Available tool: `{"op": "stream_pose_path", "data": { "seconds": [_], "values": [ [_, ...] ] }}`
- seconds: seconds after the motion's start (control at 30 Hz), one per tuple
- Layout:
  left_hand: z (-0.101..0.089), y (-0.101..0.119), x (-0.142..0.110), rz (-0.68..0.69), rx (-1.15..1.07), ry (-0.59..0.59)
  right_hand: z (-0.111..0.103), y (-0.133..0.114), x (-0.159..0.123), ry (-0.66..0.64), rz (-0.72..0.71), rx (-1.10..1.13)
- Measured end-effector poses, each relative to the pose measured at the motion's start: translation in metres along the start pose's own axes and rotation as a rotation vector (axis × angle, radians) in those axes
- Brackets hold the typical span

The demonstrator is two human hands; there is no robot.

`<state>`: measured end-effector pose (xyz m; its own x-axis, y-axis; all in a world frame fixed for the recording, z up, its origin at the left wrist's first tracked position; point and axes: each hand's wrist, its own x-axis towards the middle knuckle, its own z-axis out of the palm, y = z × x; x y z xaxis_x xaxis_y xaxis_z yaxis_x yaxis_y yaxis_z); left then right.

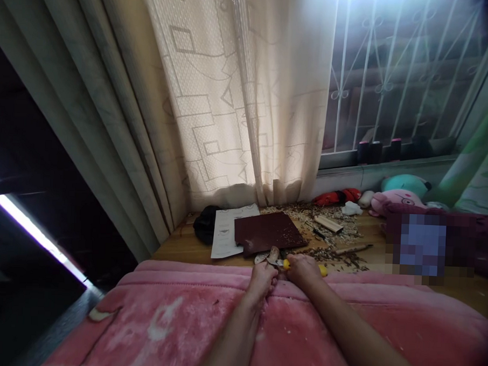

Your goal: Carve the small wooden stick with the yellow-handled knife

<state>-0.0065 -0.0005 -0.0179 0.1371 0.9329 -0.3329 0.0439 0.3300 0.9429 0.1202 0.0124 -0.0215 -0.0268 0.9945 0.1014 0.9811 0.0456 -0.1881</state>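
Watching from far through the head camera, I see two bare hands low in the view, close together above a pink blanket (205,321) that covers the near side. The left hand (262,281) has its left fingers (261,270) curled narrow around a pale wood piece (271,256), which sits at the far edge of the blanket, between both hands. The right hand (302,272) closes its right fingers (301,265) in a fist on a yellow knife (323,270). Its small blade points left to the wood piece, but I cannot tell if they touch.

Beyond the blanket lies a wooden ledge (192,246), covered toward the right with many wood shavings (307,218). On it I find a dark red sandpaper sheet (268,232), a printed paper (228,231) partly under its left edge, a black cloth (205,224) left of that, a wood block (328,223) and a thin stick (354,249). Plush toys (401,195) sit at the far right, beside a pixelated patch (421,244). A lace curtain (248,97) hangs behind the ledge, and to its right a window grille (394,76) lets in strong light. Dark containers (374,152) stand along the sill (382,165) under it. At the far left, the room falls into deep shadow.
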Motion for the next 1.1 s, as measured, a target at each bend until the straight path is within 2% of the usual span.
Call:
{"op": "stream_pose_path", "data": {
  "seconds": [0.17,0.37,0.6,0.77,0.97,1.1],
  "values": [
    [0.000,0.002,0.000,0.002,-0.005,-0.041,0.003,0.001,0.004,0.048,0.078,-0.007],
    [0.000,0.004,0.001,-0.004,0.095,-0.045,0.003,0.001,0.003,0.122,0.130,-0.011],
    [-0.005,-0.001,0.002,-0.015,0.024,-0.107,0.002,0.006,0.003,0.211,0.157,0.008],
    [-0.007,-0.004,0.005,0.004,0.017,-0.152,0.001,0.006,0.000,0.268,0.052,0.072],
    [-0.011,0.001,-0.002,0.058,-0.075,-0.407,-0.003,0.004,-0.005,0.255,-0.182,0.193],
    [-0.014,0.004,-0.006,0.067,-0.106,-0.503,-0.002,0.006,-0.005,0.274,-0.268,0.253]
  ]
}}
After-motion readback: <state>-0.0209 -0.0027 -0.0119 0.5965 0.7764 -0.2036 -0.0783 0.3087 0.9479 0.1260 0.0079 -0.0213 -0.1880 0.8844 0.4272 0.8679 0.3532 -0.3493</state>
